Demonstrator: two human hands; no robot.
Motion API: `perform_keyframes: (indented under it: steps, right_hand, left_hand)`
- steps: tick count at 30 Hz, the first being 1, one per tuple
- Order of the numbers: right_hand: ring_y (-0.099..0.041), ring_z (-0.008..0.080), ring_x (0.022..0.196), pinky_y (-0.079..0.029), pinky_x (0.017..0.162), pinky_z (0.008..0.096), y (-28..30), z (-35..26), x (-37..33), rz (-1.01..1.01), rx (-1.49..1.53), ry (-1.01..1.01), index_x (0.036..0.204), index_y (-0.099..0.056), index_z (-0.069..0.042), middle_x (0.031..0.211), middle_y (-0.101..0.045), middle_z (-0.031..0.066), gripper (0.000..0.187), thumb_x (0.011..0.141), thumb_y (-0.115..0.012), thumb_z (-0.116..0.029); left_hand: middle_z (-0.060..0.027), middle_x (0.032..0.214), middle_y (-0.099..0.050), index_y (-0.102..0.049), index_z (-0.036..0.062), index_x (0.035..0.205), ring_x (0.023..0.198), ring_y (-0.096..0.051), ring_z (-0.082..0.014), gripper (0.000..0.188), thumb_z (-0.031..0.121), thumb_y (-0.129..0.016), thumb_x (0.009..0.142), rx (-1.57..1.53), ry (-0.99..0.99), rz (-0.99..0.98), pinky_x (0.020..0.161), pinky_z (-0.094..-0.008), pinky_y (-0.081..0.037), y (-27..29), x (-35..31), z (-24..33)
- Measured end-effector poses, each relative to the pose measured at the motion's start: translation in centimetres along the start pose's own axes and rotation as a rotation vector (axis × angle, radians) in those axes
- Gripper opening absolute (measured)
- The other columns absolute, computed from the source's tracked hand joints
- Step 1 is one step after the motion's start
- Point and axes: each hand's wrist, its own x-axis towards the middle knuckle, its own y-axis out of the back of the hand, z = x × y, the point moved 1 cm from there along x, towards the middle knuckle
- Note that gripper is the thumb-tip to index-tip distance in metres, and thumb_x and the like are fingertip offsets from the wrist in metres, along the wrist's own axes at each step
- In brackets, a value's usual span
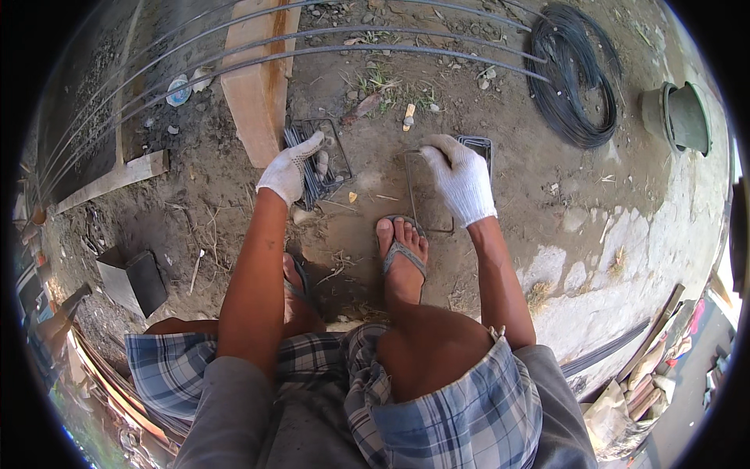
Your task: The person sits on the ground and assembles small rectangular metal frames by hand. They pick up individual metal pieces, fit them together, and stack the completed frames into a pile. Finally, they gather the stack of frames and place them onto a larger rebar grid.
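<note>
My left hand [285, 173], in a white knitted glove, closes over a stack of thin steel stirrups [310, 194] on the dirt; part of the stack is hidden under the glove. One rectangular frame of it spreads to the right. In the same kind of glove, my right hand [462, 180] pinches a rectangular steel wire stirrup [412, 192] near its upper corner. This one stands between the hand and my sandalled right foot [405, 254]. Just beyond the right hand lie more bent stirrups [489, 145], partly covered by it.
Long steel rods [406, 31] arc across the far side, over a wooden beam [254, 86]. A coil of dark wire [574, 86] lies far right, beside a grey bucket [689, 117]. At left are a metal box-like piece [131, 283] and a wooden board [117, 181].
</note>
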Motion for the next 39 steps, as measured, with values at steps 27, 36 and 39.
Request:
perform_keyframes:
  steps: [27,36,39]
  right_hand:
    - [-0.063,0.0441,0.119,-0.054,0.093,0.0561,-9.0,-1.4,-2.6,-0.087,-0.48,-0.437,0.171,-0.026,-0.009,0.132,-0.06,0.0252,0.125,0.067,-0.092,-0.033]
    - [-0.063,0.0433,0.123,-0.055,0.097,0.0536,-8.2,0.0,-2.6,-0.11,-0.447,-0.488,0.17,-0.028,-0.006,0.136,-0.06,0.0262,0.128,0.065,-0.095,-0.037]
    - [-0.064,0.0419,0.122,-0.055,0.097,0.0536,-7.8,-0.3,-2.3,-0.149,-0.509,-0.505,0.169,-0.029,-0.005,0.135,-0.061,0.025,0.128,0.065,-0.095,-0.036]
  left_hand:
    - [-0.0005,0.079,-0.07,-0.08,0.0065,0.113,0.064,-0.061,-0.014,0.031,0.035,-0.08,0.101,0.064,-0.019,0.05,0.06,-0.0277,-0.05,0.0,0.5,-0.1]
    - [-0.0059,0.099,-0.079,-0.079,0.0039,0.113,0.072,-0.069,-0.0166,0.024,0.021,-0.083,0.097,0.011,0.032,0.033,0.062,-0.0312,-0.056,0.5,0.9,0.0]
    - [-0.0054,0.097,-0.079,-0.079,0.0039,0.113,0.073,-0.069,-0.0155,0.025,0.023,-0.083,0.098,-0.014,0.007,0.018,0.062,-0.0305,-0.056,0.4,0.9,-0.1]
